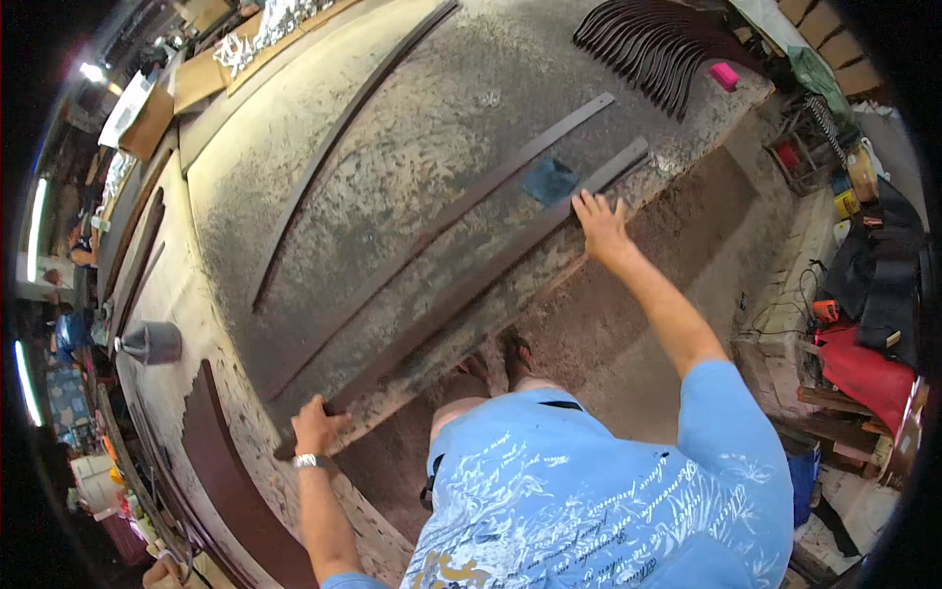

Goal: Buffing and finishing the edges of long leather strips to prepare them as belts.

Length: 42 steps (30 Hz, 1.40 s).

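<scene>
A long dark brown leather strip (476,280) lies slantwise along the near edge of the worktable (392,177). My left hand (316,429), with a watch at the wrist, has its fingers bent over the strip near its left end. A dark tip pokes out past that hand at the table corner. Toward the other end, my right hand (601,221) rests on the strip, fingers stretched and thumb apart. A second strip (442,221) with a paler end lies just beyond, and a dark blue cloth piece (549,182) sits between the two.
Farther back lies a curved dark strip (334,147). Many thin dark strips (653,49) fan out at the far right, beside a pink block (724,77). Left stand a dark container (152,344) and a large brown leather piece (231,471). A red cloth (868,378) lies at right.
</scene>
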### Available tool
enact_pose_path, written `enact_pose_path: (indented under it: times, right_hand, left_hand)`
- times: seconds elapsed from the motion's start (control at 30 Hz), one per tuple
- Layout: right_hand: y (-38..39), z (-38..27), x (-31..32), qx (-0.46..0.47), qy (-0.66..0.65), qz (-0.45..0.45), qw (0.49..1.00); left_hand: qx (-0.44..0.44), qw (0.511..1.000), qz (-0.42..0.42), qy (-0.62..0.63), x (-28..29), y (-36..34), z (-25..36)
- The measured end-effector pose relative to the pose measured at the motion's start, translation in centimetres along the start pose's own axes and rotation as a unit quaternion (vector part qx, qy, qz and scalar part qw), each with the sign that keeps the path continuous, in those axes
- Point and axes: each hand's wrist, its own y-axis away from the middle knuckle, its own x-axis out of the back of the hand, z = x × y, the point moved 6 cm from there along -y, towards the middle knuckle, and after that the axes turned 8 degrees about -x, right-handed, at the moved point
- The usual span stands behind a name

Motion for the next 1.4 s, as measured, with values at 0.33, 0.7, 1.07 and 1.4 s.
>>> enact_pose_path:
  times: [0.33,0.7,1.07,1.4]
  right_hand:
    - [-0.3,-3.6,1.5,0.009,-0.013,-0.011,1.000]
    - [-1.1,-3.1,3.1,0.052,-0.037,0.045,0.997]
    - [-3.3,-1.3,3.9,0.245,-0.106,0.110,0.958]
    - [-5.8,0.7,4.9,0.234,-0.315,0.112,0.913]
  left_hand:
    - [-0.103,0.973,0.192,0.078,1.4,-5.7,1.5]
    - [-0.275,0.916,0.283,0.070,2.2,-19.0,15.9]
    - [-0.105,0.903,0.413,0.045,7.1,-24.3,21.1]
    - [-0.247,0.949,0.175,0.090,-0.5,-8.7,29.4]
